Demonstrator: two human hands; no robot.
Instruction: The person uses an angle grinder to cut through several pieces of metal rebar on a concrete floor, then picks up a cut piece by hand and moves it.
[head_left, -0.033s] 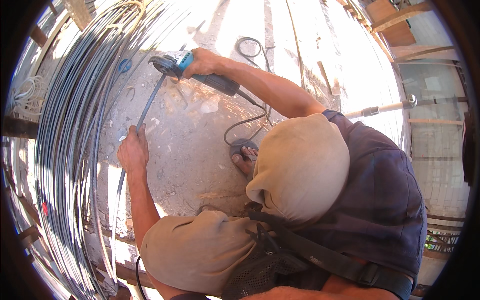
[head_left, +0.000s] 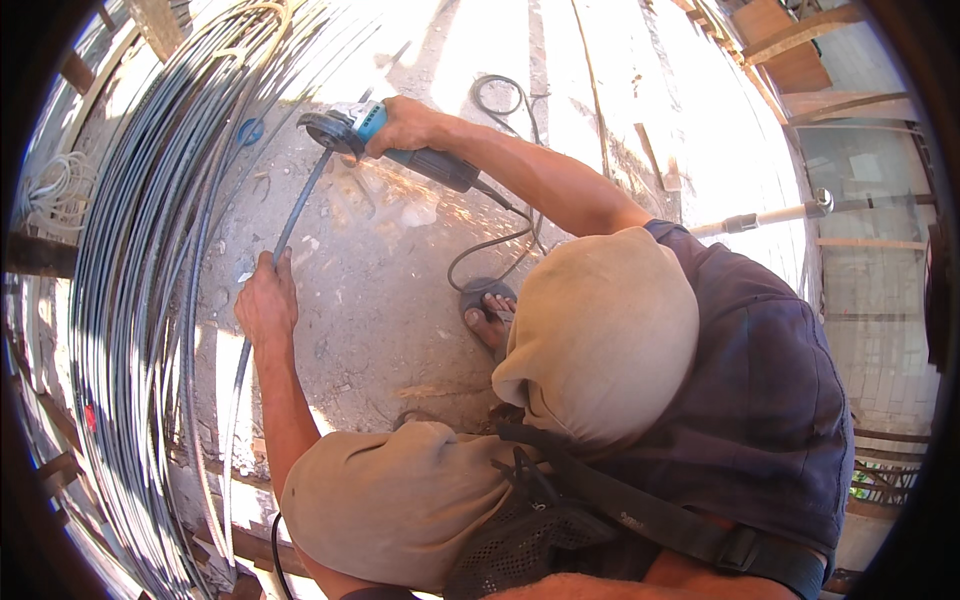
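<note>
My right hand [head_left: 408, 124] is closed around the front of a teal-and-black angle grinder [head_left: 432, 167]. The grinder's guarded disc [head_left: 325, 130] meets a grey steel reinforcing bar [head_left: 301, 204], and orange sparks fan out across the ground toward my foot. Lower down the same bar, my left hand [head_left: 266, 303] grips it with the fingers wrapped round. The bar slants from beyond the disc, through my left hand, down to the lower left. The guard and the grinder's head hide the exact point of contact.
A long bundle of steel bars [head_left: 135, 270] lies to the left. The grinder's black cord [head_left: 487, 240] loops near my sandalled foot [head_left: 490, 318]. Pale coiled strands [head_left: 62, 190] lie far left, and a pipe [head_left: 765, 217] stretches along the right. My bent knees [head_left: 610, 330] fill the front.
</note>
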